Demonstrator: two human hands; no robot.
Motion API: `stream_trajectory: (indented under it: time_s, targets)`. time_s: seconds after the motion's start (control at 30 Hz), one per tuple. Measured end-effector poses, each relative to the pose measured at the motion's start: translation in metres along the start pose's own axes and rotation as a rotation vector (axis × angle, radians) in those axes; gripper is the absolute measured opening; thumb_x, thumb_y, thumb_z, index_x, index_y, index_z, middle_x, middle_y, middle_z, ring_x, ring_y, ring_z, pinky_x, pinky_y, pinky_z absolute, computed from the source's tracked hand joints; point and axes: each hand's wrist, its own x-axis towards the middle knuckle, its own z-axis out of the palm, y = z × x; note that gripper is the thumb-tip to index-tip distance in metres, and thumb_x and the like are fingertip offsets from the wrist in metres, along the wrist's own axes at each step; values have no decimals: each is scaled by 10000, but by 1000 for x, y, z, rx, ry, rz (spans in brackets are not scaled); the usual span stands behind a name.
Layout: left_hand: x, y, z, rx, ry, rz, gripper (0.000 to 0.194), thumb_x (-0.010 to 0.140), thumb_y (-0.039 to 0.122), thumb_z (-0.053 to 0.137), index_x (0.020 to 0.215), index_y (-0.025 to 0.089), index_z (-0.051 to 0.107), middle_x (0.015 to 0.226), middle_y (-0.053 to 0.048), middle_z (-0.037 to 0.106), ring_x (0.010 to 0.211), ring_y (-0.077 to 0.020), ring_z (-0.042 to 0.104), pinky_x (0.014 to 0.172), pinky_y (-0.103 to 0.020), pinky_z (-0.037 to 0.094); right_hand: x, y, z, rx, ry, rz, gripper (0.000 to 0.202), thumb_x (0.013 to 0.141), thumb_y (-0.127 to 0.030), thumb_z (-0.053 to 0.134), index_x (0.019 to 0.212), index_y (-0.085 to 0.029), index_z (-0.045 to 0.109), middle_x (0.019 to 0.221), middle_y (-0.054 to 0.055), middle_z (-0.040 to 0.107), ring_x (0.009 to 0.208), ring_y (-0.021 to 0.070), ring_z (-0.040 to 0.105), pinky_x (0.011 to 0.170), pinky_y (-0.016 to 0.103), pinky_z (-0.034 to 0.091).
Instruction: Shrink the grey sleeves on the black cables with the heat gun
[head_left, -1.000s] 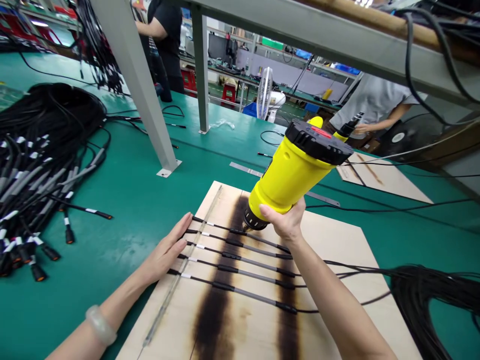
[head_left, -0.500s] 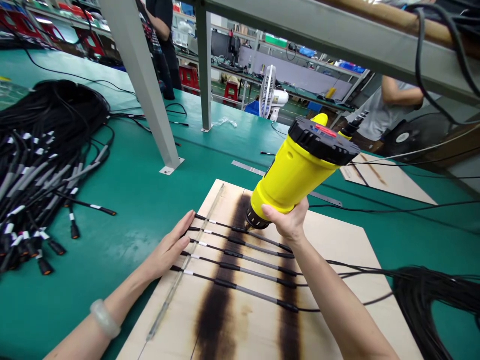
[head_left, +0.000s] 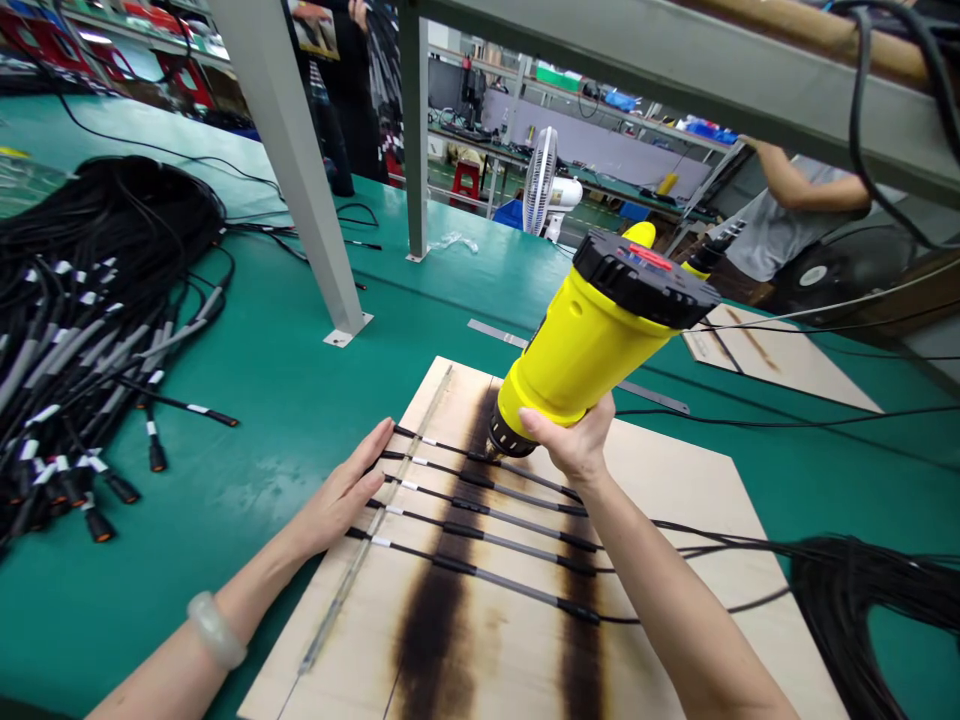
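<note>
My right hand (head_left: 576, 442) is wrapped round the barrel of a yellow heat gun (head_left: 592, 345) with a black end cap. Its nozzle points down at the farthest of several black cables (head_left: 517, 583) with grey sleeve sections, laid side by side across a wooden board (head_left: 667, 465). The board carries two dark scorched bands under the cables. Along the board's left edge, my left hand (head_left: 337, 505) lies with fingers stretched out against the cable ends, gripping nothing visible. A clear strip (head_left: 341, 600) runs across the cables near those ends.
A heap of black cables (head_left: 127, 220) lies at the left, a cable coil (head_left: 840, 580) at the right. Metal posts (head_left: 300, 190) stand on the green table (head_left: 300, 400). Behind are a ruler (head_left: 499, 334), another scorched board (head_left: 787, 360), a fan (head_left: 541, 185) and two people.
The view shifts slightly. The heat gun stays almost in place over the far cable, and my left hand keeps its position. In the background, the two people have moved.
</note>
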Motion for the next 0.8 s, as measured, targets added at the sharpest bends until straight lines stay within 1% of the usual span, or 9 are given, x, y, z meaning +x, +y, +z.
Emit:
stream_trajectory:
  time_s: [0.17,0.43,0.67,0.8]
  targets:
    - [-1,1,0,-14,-6,-9,750,893,609,354,1498,212,159,1548,-58,198,1417,-262,189,1171,-421,93,1,-2,3,29,-18,-12,704,456,-464,849,1014,-183,524,989,105,640,877,268,638,800,442,536]
    - [-1,4,0,-3,6,-11,749,889,618,358,1495,215,178,1540,-58,219,1408,-272,214,1167,-425,140,0,1,4,-6,-35,-13,655,471,-473,847,979,-186,549,968,86,642,854,250,634,784,430,540]
    - [-1,1,0,27,5,5,733,900,609,339,1495,214,174,1544,-55,216,1412,-265,205,1172,-412,106,1,-1,6,25,-44,-20,647,474,-428,859,986,-176,554,976,93,635,855,264,638,789,466,539]
    - [-1,0,-1,22,-6,1,734,900,605,341,1497,215,166,1546,-51,210,1417,-262,191,1173,-414,91,1,-1,8,35,-37,-18,668,470,-437,862,996,-171,547,969,94,644,850,266,645,788,467,543]
